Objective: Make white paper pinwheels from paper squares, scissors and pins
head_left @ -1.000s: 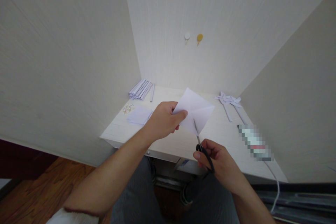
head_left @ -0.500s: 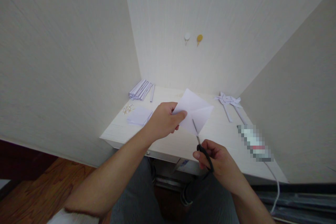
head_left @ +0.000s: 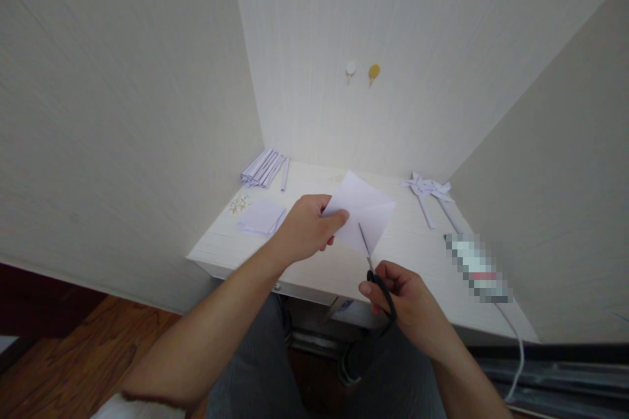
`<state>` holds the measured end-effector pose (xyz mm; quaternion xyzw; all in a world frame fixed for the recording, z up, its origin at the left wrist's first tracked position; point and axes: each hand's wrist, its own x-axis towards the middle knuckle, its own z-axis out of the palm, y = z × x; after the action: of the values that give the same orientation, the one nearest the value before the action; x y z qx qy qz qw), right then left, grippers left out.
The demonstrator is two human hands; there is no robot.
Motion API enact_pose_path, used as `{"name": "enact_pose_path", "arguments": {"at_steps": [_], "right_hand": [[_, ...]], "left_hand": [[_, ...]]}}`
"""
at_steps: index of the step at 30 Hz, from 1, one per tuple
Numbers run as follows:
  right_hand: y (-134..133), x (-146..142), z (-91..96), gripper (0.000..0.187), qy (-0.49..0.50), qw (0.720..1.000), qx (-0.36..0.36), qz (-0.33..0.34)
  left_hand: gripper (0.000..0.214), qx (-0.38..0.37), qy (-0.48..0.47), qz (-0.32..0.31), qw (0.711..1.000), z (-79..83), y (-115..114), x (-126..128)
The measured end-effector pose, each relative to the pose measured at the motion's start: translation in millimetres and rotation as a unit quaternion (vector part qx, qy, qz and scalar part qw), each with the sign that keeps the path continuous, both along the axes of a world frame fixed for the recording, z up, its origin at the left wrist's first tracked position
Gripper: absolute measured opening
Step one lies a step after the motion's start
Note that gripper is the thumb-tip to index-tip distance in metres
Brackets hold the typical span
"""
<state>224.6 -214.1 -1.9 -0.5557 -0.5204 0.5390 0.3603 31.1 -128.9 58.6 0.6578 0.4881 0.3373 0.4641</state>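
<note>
My left hand [head_left: 314, 226] pinches a square sheet of white paper [head_left: 361, 203] at its left corner, thumb on top. The sheet is held above the desk with a corner toward me. In my right hand [head_left: 400, 291] is a pair of black-handled scissors [head_left: 381, 288], fingers closed round the handles. One blade lies over the paper near its lower corner; the other seems to be beneath it, hidden. To the left of the sheet, a stack of white paper squares [head_left: 261, 216] rests on the desk.
The white desk [head_left: 304, 275] meets walls at the back and sides. Rolled paper sticks [head_left: 263, 168] and small pins [head_left: 239, 204] lie at left. Paper pinwheels [head_left: 427, 188] and a blurred power strip [head_left: 476, 268] with a white cord [head_left: 519, 353] are at right. Two hooks [head_left: 374, 72] hang on the back wall.
The paper has shifted slightly down and to the left, tilting a little. My right hand and the scissors have moved slightly left with it.
</note>
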Motion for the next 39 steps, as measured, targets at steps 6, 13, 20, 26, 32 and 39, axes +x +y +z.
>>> {"name": "enact_pose_path", "arguments": {"at_steps": [6, 13, 20, 26, 32, 39], "right_hand": [[1.4, -1.2, 0.8, 0.046, -0.002, 1.0, -0.006, -0.007], [2.8, -1.4, -1.2, 0.042, -0.011, 1.0, -0.002, -0.003], [5.4, 3.6, -12.2, 0.041, -0.033, 0.999, -0.003, 0.008], [37.0, 40.3, -46.9, 0.044, -0.197, 0.98, -0.007, 0.012], [80.3, 61.0, -67.5, 0.022, -0.398, 0.915, -0.045, 0.041], [86.0, 74.9, -65.9, 0.019, -0.456, 0.89, 0.008, 0.002]], "left_hand": [[0.019, -0.007, -0.001, -0.005, 1.0, -3.9, 0.3, -0.2], [0.019, -0.011, -0.01, 0.003, 1.0, -8.8, 1.4, 0.1], [0.019, -0.008, -0.024, 0.023, 0.999, -11.8, 1.3, 0.3], [0.021, -0.013, -0.021, 0.089, 0.996, -43.7, 22.8, -7.1], [0.024, -0.048, 0.0, 0.092, 0.995, -82.1, 36.3, -7.2], [0.016, -0.063, -0.001, 0.071, 0.996, -101.2, 38.4, -5.6]]}}
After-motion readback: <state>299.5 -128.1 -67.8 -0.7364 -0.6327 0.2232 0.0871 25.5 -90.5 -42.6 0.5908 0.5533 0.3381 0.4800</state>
